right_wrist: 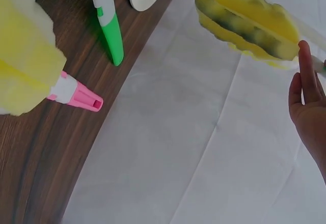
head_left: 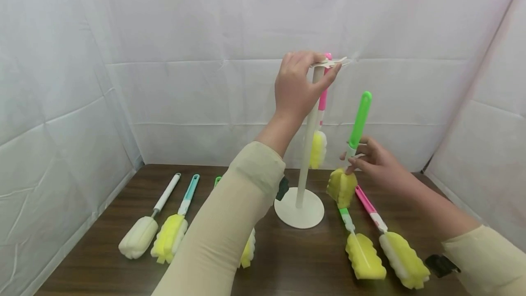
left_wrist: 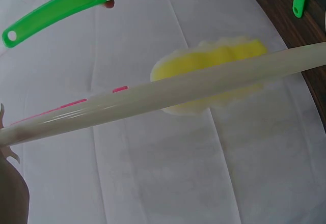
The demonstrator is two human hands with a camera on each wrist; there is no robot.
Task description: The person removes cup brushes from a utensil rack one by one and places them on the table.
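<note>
Both hands are raised near the white stand (head_left: 306, 150) at frame centre. In the head view the left hand (head_left: 297, 85) grips the stand's top crosspiece with fingers curled over it, beside a pink-handled sponge brush (head_left: 320, 136) hanging there. The right hand (head_left: 376, 163), right of centre, pinches the neck of a green-handled sponge brush (head_left: 353, 150), handle up and yellow sponge down. Only the head view shows the dark tabletop (head_left: 287, 259) with more brushes lying on either side of the stand's round base. From the left wrist, the stand's pole (left_wrist: 168, 94) crosses the frame with the hanging sponge behind it. From the right wrist, the held sponge (right_wrist: 244, 23) sits upper right, against the fingertips (right_wrist: 305, 71).
</note>
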